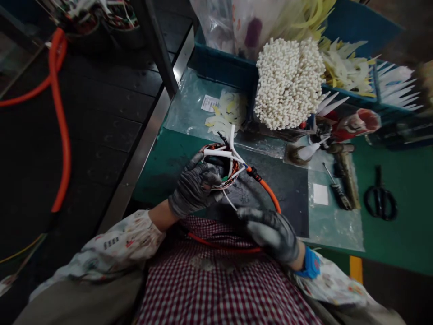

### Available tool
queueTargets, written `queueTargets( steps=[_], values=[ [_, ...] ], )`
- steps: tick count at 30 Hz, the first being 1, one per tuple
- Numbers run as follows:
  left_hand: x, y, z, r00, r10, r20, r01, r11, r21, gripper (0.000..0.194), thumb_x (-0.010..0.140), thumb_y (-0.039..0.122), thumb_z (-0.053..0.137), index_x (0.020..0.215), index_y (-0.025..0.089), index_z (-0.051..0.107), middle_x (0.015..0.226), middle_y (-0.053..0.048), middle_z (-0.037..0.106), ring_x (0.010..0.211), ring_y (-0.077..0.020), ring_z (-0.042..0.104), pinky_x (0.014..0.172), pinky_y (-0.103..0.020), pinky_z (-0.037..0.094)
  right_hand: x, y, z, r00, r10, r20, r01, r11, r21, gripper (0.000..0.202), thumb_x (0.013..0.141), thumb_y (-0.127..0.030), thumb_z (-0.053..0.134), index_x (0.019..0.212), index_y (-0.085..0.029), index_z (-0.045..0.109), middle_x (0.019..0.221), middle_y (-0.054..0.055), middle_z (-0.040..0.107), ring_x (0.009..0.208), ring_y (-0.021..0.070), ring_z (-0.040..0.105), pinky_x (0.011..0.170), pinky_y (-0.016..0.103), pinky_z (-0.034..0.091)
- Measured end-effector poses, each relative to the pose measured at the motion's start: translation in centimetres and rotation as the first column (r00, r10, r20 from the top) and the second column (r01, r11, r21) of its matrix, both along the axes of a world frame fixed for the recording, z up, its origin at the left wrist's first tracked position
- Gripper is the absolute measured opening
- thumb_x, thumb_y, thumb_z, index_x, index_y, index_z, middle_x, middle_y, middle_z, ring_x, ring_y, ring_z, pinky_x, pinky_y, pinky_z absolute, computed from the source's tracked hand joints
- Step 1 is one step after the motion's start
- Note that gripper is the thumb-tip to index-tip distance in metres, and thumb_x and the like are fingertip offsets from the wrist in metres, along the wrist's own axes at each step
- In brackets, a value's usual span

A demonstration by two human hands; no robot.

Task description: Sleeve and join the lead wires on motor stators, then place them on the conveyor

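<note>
A round wound coil assembly (233,180) with copper windings and white sleeves sits on the dark mat near the table's front. My left hand (198,185), in a grey glove, is closed around its left side. A white sleeve (218,153) lies across its top, and an orange cable (270,192) leaves it on the right through a black tie. My right hand (270,230), gloved too, pinches the end of a thin white lead (230,200) that runs down from the coil. The orange cable bends down behind my right hand.
Behind the coil stand a bundle of white tubes (289,83) and blue bins (223,65). To the right lie a screwdriver (336,187), a hammer (347,174) and black scissors (380,201). A metal post (157,45) rises at the table's left edge, beside a dark conveyor (98,117).
</note>
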State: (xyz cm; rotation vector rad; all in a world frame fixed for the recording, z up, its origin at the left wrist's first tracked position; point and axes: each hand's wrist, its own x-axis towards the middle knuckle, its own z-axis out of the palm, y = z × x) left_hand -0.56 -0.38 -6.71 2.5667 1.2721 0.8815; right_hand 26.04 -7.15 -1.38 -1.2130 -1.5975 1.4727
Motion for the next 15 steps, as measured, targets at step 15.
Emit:
queueTargets(
  steps=[15],
  values=[
    [-0.6, 1.1, 0.9, 0.983, -0.127, 0.13, 0.128, 0.992, 0.003, 0.013, 0.102, 0.041, 0.073, 0.102, 0.029, 0.078, 0.124, 0.002, 0.087, 0.126, -0.0206, 0.08, 0.141, -0.045, 0.037, -4.7, 9.1, 0.8, 0.961, -0.048, 0.274, -0.044, 0.947, 0.319, 0.028, 0.107, -0.044, 0.067, 0.104, -0.024, 0.085, 0.093, 0.005, 0.087, 0.081, 0.0223, 0.078, 0.077, 0.035, 0.062]
  ],
)
